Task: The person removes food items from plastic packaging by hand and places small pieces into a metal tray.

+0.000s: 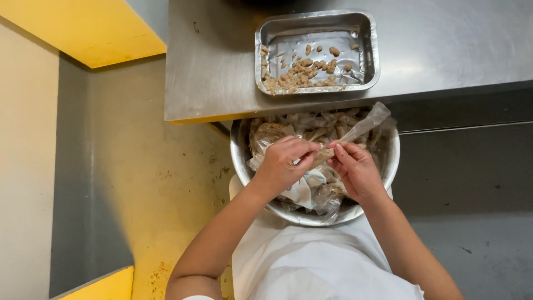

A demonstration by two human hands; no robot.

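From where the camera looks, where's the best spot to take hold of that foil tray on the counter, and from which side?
Probably the tray's near long rim, from the counter's front edge. The rolled lip gives a thin edge to pinch, and that side lies closest to the hands. The brown pieces pile toward the left, so a level, two-sided grip would be steadier.

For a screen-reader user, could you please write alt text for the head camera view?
Both hands, left hand and right hand, pinch a clear plastic wrapper over a round metal bowl full of similar wrappers. On the steel counter above sits a rectangular metal tray of small brown pieces.
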